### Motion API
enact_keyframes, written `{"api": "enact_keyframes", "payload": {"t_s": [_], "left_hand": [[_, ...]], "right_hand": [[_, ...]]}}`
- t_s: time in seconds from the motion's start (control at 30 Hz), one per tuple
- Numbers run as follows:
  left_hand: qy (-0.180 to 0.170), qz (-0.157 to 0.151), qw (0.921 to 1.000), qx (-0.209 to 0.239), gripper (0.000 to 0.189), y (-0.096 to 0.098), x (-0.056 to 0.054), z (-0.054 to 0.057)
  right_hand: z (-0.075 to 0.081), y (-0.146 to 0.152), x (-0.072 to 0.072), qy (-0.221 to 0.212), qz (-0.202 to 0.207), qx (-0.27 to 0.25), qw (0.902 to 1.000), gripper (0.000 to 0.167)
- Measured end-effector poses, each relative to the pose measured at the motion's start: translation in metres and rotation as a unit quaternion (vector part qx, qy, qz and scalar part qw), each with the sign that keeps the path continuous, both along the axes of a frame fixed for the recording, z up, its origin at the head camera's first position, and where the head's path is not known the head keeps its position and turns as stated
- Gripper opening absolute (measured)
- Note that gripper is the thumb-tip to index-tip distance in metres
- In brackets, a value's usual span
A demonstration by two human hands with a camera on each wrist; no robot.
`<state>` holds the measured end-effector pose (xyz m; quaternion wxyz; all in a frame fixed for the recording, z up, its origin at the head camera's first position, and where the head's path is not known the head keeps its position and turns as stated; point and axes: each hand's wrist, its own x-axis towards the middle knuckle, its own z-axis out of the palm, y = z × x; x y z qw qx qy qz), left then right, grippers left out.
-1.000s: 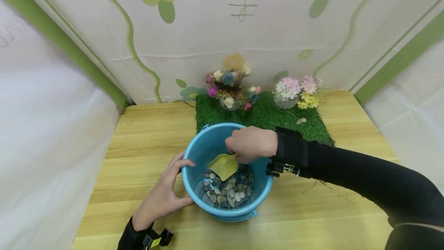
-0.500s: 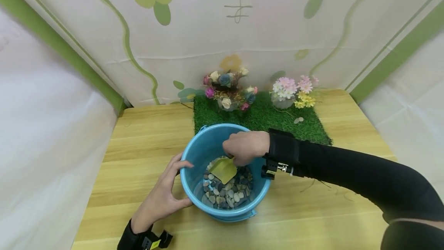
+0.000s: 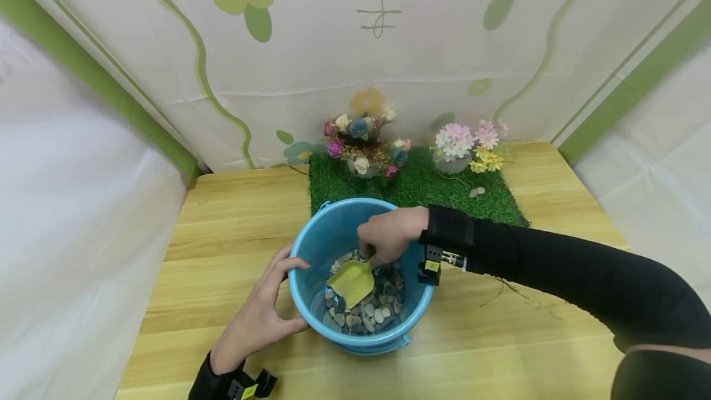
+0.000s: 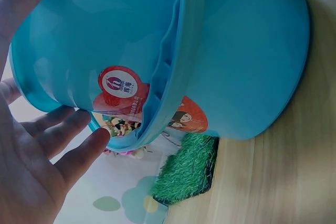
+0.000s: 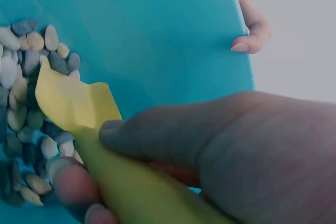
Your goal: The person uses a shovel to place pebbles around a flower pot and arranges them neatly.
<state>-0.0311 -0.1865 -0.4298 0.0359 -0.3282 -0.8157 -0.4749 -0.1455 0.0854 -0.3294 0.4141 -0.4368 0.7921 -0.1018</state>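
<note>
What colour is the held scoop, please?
The scoop is yellow, clearest in the right wrist view.

Smooth Plastic, Rounded Stone and Creased Cloth

The round light-blue plastic bucket [image 4: 247, 56] is smooth, with a soft gloss on its wall. On it, the red-and-white sticker [image 4: 122, 92] looks like thin printed paper or film. The yellow flat-bladed plastic scoop [image 3: 352, 284] is also smooth, and its handle looks rather matt. The small grey and cream stone pebbles [image 3: 366, 316] have smooth, mostly matt faces. The pale yellow tabletop [image 3: 233, 221] shows a wood grain with a light sheen. The green grass-like mat [image 3: 424, 181] is rough and tufted, seemingly of plastic fibre. The white printed cloth backdrop [image 3: 322, 48] is matt and lightly creased. The long black sleeve [image 3: 533, 261] is of matt cloth.
</note>
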Motion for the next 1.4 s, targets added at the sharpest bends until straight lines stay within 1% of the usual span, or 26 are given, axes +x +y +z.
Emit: {"api": "enact_keyframes", "payload": {"t_s": [0.07,0.23,0.5,0.6,0.77,0.87,0.93,1.03,1.17,1.4], "left_hand": [[0.000,0.000,1.0000,-0.001,0.073,0.000,0.000,0.000],[-0.006,0.003,0.9999,-0.008,0.078,0.000,0.001,0.001],[-0.011,0.005,0.9998,-0.014,0.080,0.001,0.001,0.002],[-0.012,0.005,0.9998,-0.015,0.080,0.000,0.002,0.002],[-0.013,0.005,0.9998,-0.016,0.073,-0.001,0.002,0.002],[-0.014,0.004,0.9998,-0.015,0.073,-0.001,0.001,0.001],[-0.014,0.004,0.9998,-0.015,0.073,-0.001,0.001,0.001],[-0.017,0.003,0.9998,-0.013,0.074,0.000,0.001,0.001],[-0.019,0.002,0.9998,-0.012,0.073,0.000,0.001,0.002],[-0.021,0.001,0.9997,-0.014,0.073,0.000,0.001,0.002]], "right_hand": [[-0.002,-0.001,-0.001,-0.013,-0.002,0.000,0.9999,0.017],[-0.005,-0.003,-0.001,-0.024,-0.004,0.004,0.9997,0.018],[-0.005,-0.007,0.001,-0.022,-0.051,0.033,0.9979,0.031],[-0.006,-0.010,0.002,-0.025,-0.056,0.048,0.9970,0.037],[-0.007,-0.014,0.005,-0.027,-0.064,0.059,0.9958,0.038],[-0.006,-0.015,0.004,-0.031,-0.065,0.061,0.9955,0.039],[-0.006,-0.015,0.003,-0.044,-0.060,0.061,0.9953,0.040],[-0.005,-0.013,-0.001,-0.085,-0.051,0.067,0.9929,0.039],[-0.006,-0.012,-0.008,-0.142,-0.048,0.082,0.9853,0.036],[-0.007,-0.014,-0.017,-0.187,-0.053,0.100,0.9759,0.034]]}}
